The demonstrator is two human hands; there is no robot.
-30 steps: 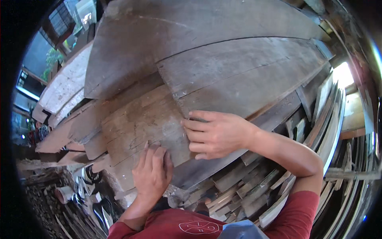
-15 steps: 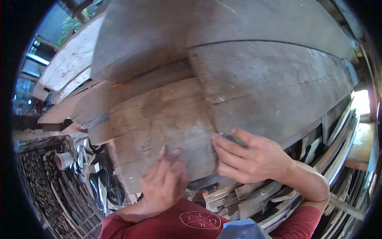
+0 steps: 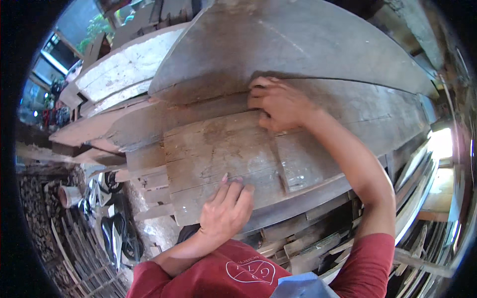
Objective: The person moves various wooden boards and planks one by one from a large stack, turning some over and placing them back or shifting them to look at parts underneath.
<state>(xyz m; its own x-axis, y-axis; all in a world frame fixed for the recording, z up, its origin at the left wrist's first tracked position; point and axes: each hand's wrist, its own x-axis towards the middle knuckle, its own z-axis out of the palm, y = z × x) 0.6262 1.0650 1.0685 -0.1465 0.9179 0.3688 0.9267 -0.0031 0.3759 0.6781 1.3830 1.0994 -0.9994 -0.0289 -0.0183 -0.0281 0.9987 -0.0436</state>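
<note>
Bent at the fingers, my left hand (image 3: 226,208) rests on the near part of a worn, cracked plank (image 3: 218,149). A small pinkish tip shows at its fingers; I cannot tell whether it is a fingertip or a held piece. Farther off, my right hand (image 3: 280,102) is curled at the far left corner of a second grey plank (image 3: 343,109), which butts against the first. Whatever its fingers hold is hidden. Behind that hand stands a broad, grey-brown wooden panel (image 3: 298,44), with a dark seam along its lower edge.
Pale, whitish boards (image 3: 129,59) lie at the far left. A motorcycle (image 3: 119,228), a bucket (image 3: 70,196) and stacked sticks (image 3: 84,248) stand to the lower left. Scrap timber (image 3: 308,243) is piled below the planks, with long slats (image 3: 422,169) at the right.
My right hand, which was at the planks' near joint with a small grey-green piece in its fingers, has moved away to the far corner. My left hand stays on the near plank. The view has shifted.
</note>
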